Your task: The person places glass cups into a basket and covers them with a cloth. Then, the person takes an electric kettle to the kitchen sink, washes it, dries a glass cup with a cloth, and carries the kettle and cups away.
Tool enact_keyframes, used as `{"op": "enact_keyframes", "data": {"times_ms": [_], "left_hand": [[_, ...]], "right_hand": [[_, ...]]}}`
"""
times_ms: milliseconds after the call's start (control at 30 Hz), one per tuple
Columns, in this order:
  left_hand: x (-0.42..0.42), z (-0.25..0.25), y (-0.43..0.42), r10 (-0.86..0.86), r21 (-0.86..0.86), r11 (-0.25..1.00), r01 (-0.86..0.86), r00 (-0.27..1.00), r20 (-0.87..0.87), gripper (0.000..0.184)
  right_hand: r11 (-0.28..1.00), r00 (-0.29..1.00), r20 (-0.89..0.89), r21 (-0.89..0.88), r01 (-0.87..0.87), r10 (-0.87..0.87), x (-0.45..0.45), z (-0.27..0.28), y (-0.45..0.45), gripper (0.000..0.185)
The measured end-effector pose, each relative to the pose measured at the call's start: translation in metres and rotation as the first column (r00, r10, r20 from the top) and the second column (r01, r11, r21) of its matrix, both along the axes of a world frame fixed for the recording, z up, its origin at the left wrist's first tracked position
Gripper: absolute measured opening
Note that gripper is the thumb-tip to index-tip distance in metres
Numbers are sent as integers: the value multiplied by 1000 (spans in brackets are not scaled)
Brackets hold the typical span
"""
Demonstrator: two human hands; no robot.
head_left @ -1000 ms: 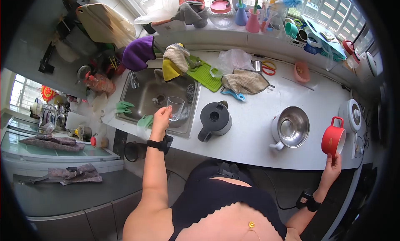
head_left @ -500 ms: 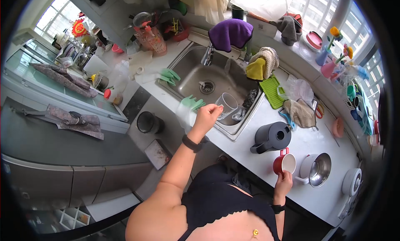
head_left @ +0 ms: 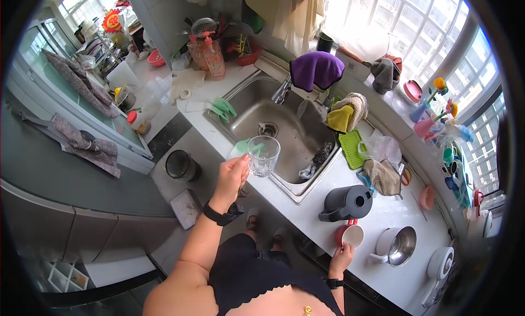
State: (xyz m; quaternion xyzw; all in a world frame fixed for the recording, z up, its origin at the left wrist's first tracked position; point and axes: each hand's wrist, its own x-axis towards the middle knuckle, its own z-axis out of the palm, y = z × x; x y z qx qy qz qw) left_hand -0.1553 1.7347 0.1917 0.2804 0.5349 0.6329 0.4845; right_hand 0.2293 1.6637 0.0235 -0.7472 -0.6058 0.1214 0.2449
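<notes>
My left hand [head_left: 233,179] is closed on the side of a clear glass mug [head_left: 266,157], held up over the front edge of the sink [head_left: 246,105]. The glass looks empty. A red mug [head_left: 340,235] with a white inside stands at the counter's front edge, tilted toward me in view. My right hand [head_left: 342,257] grips its near rim, thumb and fingers pinched there. Right behind that mug stands a dark grey kettle [head_left: 340,201]. A white pot [head_left: 386,245] with a steel inside is to the right of my right hand.
A faucet [head_left: 282,90] with a purple cloth [head_left: 316,71] rises behind the sink. Green rubber gloves [head_left: 223,109] lie on its left rim. A green rack [head_left: 351,148] and a mesh cloth [head_left: 384,176] lie to the right. Below, a dark bin [head_left: 182,165] stands on the floor.
My left hand has brought the glass mug from over the sink toward the front edge, leftward. My right hand stays on the red mug. The view has shifted as my head turned.
</notes>
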Motion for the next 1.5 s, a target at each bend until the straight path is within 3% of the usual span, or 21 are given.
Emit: {"op": "enact_keyframes", "data": {"times_ms": [133, 167, 233, 367, 400, 467, 533, 667, 767, 800, 933, 1000, 1033, 1100, 1233, 1300, 1367, 1400, 1433, 1467, 1500], "left_hand": [[-43, -4, -11, 31, 86, 996, -34, 999, 30, 38], [-55, -5, -13, 46, 118, 992, -48, 999, 24, 38], [-84, -11, -17, 56, 135, 989, -60, 998, 33, 38], [-165, -14, -23, 18, 125, 992, -12, 999, -45, 37], [-187, -12, -22, 23, 130, 991, -19, 999, -29, 37], [-229, -12, -22, 6, 118, 993, -6, 1000, 3, 36], [-267, -7, -26, -3, 134, 991, -1, 1000, 30, 37], [-340, -6, -20, 76, 142, 986, -86, 994, 76, 38], [-386, -17, -15, 134, 132, 982, -138, 990, 39, 38], [-399, -20, -13, 157, 132, 978, -161, 987, 38, 38], [-445, -41, -6, 208, 85, 971, -222, 967, 150, 38], [-464, -46, 5, 217, 68, 969, -238, 947, 236, 37], [-470, -47, 12, 259, 22, 962, -274, 932, 254, 36], [-487, -52, 30, 235, 6, 968, -250, 918, 318, 34], [-512, -71, 69, 195, -32, 981, -194, 938, 287, 35], [-519, -82, 84, 182, -28, 983, -183, 932, 313, 35], [-522, -86, 100, 235, -61, 972, -228, 907, 350, 35], [-526, -87, 109, 283, -78, 959, -274, 887, 365, 35], [-531, -88, 120, 293, -69, 955, -288, 883, 368, 35], [-535, -91, 130, 319, -88, 947, -309, 873, 369, 35], [-536, -96, 135, 349, -121, 937, -328, 860, 372, 35]], "right_hand": [[961, 967, 256, -265, 73, -3, -21, 49, 6, 48], [936, 964, 262, -325, 134, -47, -35, 73, 14, 42], [936, 969, 241, -350, 41, 47, -58, 100, 27, 32], [915, 932, -53, -174, -363, 360, -165, 125, 63, 27], [875, 897, -192, -215, -434, 398, -212, 135, 74, 27], [741, 765, -393, -251, -622, 509, -304, 151, 92, 29], [550, 569, -381, -172, -818, 728, -389, 156, 107, 28], [387, 360, -604, -92, -918, 711, -530, 138, 151, 32], [588, 511, -697, -157, -793, 503, -606, 102, 199, 36], [644, 523, -656, -73, -762, 544, -628, 83, 219, 36], [729, 652, -569, -127, -672, 502, -705, 30, 298, 40], [859, 803, -341, 29, -511, 489, -741, 0, 339, 46], [849, 784, -357, 49, -527, 507, -758, 0, 353, 46], [942, 920, -248, -68, -330, 304, -782, -8, 370, 51], [989, 981, -125, 5, -146, 145, -817, -42, 407, 44], [860, 929, -200, -358, -364, 311, -810, -19, 413, 40], [875, 930, -239, -337, -348, 278, -810, -29, 422, 32], [841, 749, -621, -261, -474, 230, -808, -33, 422, 31], [814, 425, -893, -133, -566, 149, -813, -28, 422, 30], [804, 420, -892, -125, -581, 165, -818, -11, 418, 30], [752, 110, -991, -17, -659, 74, -817, 19, 402, 30]]}}
